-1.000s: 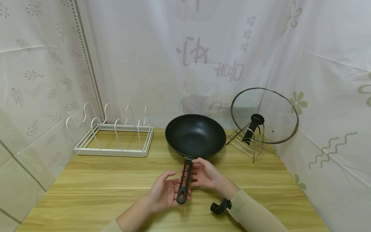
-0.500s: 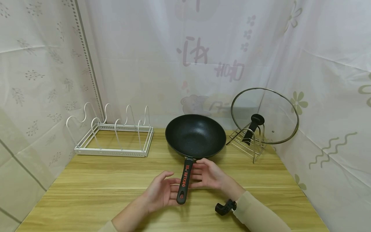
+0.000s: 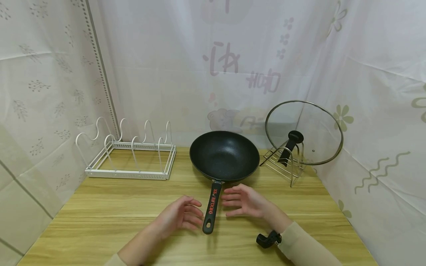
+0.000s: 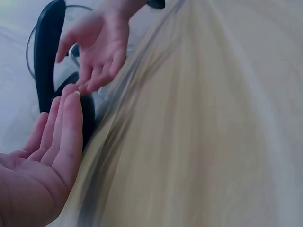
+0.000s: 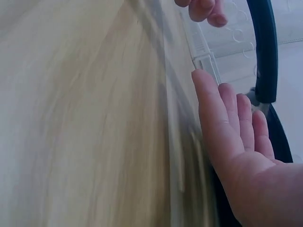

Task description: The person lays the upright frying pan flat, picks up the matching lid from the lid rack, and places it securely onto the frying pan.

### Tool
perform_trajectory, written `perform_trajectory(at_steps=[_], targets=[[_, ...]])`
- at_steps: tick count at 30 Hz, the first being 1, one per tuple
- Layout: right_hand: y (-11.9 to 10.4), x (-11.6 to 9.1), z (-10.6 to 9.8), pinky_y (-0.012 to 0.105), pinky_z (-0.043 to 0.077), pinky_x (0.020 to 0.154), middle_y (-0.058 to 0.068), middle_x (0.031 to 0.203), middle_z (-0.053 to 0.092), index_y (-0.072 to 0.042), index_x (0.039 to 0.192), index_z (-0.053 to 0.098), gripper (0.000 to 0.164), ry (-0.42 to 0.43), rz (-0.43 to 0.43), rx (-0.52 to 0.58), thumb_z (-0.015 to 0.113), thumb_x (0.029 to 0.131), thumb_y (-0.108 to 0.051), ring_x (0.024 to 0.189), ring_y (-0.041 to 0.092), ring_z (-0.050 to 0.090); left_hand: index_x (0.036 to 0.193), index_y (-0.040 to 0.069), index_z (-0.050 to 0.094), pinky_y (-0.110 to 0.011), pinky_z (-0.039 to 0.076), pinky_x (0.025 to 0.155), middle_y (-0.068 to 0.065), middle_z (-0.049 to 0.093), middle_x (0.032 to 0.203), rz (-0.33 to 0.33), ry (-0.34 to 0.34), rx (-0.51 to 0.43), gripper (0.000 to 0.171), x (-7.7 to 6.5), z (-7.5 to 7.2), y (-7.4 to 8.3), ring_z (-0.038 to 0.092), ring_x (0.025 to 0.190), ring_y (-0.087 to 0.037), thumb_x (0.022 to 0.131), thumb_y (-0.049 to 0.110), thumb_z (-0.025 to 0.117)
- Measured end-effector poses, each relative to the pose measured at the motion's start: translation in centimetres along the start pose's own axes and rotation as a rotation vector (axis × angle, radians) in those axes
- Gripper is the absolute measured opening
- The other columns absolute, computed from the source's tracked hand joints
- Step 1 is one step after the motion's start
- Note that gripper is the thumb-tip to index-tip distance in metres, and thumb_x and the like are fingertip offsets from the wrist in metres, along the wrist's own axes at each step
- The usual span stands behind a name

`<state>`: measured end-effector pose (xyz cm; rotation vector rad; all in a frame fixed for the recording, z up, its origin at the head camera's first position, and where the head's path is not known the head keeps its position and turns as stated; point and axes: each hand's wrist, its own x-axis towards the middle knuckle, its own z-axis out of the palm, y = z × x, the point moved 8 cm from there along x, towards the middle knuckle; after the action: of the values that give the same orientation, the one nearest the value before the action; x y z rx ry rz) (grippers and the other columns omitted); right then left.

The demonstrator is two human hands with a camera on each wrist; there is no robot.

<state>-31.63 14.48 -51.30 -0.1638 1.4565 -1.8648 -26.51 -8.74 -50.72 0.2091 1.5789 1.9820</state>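
Note:
A black frying pan (image 3: 223, 155) sits on the wooden table, its black handle (image 3: 212, 208) with red lettering pointing toward me. Left of the handle is my left hand (image 3: 178, 218), fingers relaxed and apart from it. On the other side, my right hand (image 3: 246, 201) faces the handle with loosely spread fingers and holds nothing. The left wrist view shows the left palm (image 4: 45, 170) turned up, the handle (image 4: 46, 56) beyond the fingers. In the right wrist view the right hand's fingers (image 5: 220, 123) are straight, with the handle (image 5: 265, 52) above them.
At the left stands a white wire rack (image 3: 129, 173) with curved dividers. A glass lid (image 3: 319, 129) with a black knob leans upright in a small metal stand (image 3: 283, 168) at the right. Patterned curtains (image 3: 166, 74) enclose the wooden table (image 3: 110, 221) behind and at the sides.
Both hands have drawn apart from the pan's handle, the left hand moving left and the right hand moving right. The pan, rack and lid stay where they were.

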Motion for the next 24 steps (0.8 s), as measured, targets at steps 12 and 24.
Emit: perform_trajectory(at_steps=[12,24], targets=[[-0.5,-2.6,-2.2,0.047,0.061,0.107,0.021,0.154,0.058,0.010,0.161,0.038,0.063,0.008,-0.064,-0.120,0.038,0.116,-0.034,0.125,0.023,0.068,0.145,-0.013,0.051,-0.045,0.067,0.085,-0.016,0.072,0.116,0.111,0.168,0.210,0.056,-0.7,-2.6,2.6,0.079,0.100,-0.027,0.113,0.033,0.051],[-4.6,-5.1,-6.4,0.041,0.063,0.101,-0.002,0.123,0.072,-0.017,0.128,0.067,0.027,0.194,-0.230,-0.188,0.046,0.116,-0.030,0.112,0.018,0.071,0.150,-0.001,0.053,-0.038,0.067,0.082,-0.026,0.069,0.126,0.225,0.219,0.391,0.046,-1.2,-2.8,5.5,0.080,0.106,-0.035,0.113,0.026,0.055]])
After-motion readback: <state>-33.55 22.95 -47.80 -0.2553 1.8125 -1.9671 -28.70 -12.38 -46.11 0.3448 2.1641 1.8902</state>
